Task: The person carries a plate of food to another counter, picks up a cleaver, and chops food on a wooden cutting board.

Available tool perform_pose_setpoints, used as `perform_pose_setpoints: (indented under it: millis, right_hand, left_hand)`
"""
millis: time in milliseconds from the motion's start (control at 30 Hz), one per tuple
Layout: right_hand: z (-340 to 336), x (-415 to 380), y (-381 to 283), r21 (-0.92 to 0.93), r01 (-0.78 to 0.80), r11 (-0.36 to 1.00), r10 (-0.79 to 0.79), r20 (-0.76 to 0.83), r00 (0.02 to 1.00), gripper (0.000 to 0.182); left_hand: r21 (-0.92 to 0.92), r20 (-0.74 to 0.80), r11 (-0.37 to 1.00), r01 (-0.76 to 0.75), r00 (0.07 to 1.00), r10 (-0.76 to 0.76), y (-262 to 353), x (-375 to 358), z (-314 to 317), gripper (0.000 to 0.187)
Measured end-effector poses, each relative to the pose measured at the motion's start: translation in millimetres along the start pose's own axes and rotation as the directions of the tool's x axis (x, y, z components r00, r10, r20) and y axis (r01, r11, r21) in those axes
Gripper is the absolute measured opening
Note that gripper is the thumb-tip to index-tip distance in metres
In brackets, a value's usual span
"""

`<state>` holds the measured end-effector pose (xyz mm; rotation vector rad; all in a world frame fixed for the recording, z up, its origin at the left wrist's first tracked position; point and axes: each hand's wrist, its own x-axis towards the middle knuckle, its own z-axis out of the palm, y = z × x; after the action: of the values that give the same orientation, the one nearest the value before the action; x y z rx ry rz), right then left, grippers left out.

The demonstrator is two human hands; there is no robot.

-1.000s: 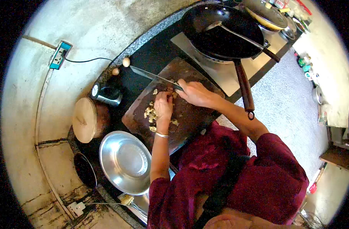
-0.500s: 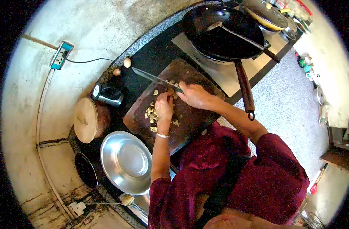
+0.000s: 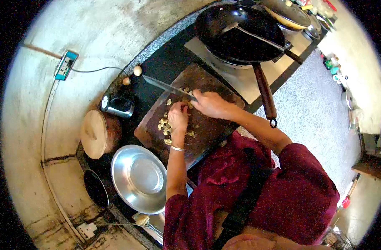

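Note:
A knife (image 3: 162, 85) with a long blade points to the upper left over a dark reddish-brown cutting board (image 3: 207, 141). My right hand (image 3: 210, 104) is closed round its handle. Beside the blade, my left hand (image 3: 178, 117) rests on the board with bent fingers pressed on food that is mostly hidden under them. Small yellowish chopped pieces (image 3: 164, 124) lie to the left of that hand, and a few more are near the blade.
A black wok (image 3: 211, 33) with a spatula (image 3: 261, 37) in it sits on the stove, its handle (image 3: 264, 91) reaching towards my right forearm. A metal basin (image 3: 128, 196) stands left of my left forearm. Two eggs (image 3: 137, 70) lie near the wall.
The view has shifted slightly. Both hands and the knife keep nearly the same place over the board.

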<state>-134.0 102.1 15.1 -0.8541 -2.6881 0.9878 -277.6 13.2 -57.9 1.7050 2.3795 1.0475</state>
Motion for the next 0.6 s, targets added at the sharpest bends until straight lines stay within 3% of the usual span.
perform_pose_setpoints:
  millis: [100, 233, 333, 400, 433, 533, 600]
  right_hand:
    - [31, 1, 29, -0.048, -0.033, 0.998, 0.035, 0.056, 0.998, 0.036]
    - [25, 5, 33, -0.063, 0.060, 0.996, -0.056, 0.069, 0.996, 0.038]
    - [18, 2, 20, -0.032, -0.041, 0.999, 0.045, 0.111, 0.993, 0.035]
    - [4, -1, 17, 0.003, 0.075, 0.997, -0.075, -0.051, 0.996, 0.031]
    - [-5, -4, 14, 0.001, 0.064, 0.998, -0.064, -0.049, 0.997, 0.031]
    - [-22, -6, -9, -0.002, 0.033, 0.999, -0.033, -0.042, 0.999, 0.032]
    - [24, 0, 16, -0.035, 0.037, 0.999, -0.036, 0.030, 0.999, 0.032]
  left_hand:
    - [0.017, 0.006, 1.000, 0.007, 1.000, -0.007, -1, 0, 0, 0.013]
    - [0.087, 0.081, 0.993, 0.075, 0.993, -0.082, 3, 2, -3, 0.012]
    - [0.094, 0.019, 0.994, 0.047, 0.999, -0.049, -7, 1, 1, 0.013]
    - [0.077, 0.048, 0.996, 0.055, 0.997, -0.059, -3, 1, 1, 0.015]
    - [0.015, 0.004, 1.000, 0.011, 1.000, -0.011, -2, 2, 1, 0.016]
    - [0.057, 0.011, 0.998, -0.004, 1.000, 0.004, 0, 1, -3, 0.008]
    - [0.044, 0.024, 0.999, -0.017, 1.000, 0.016, -3, 2, -2, 0.009]
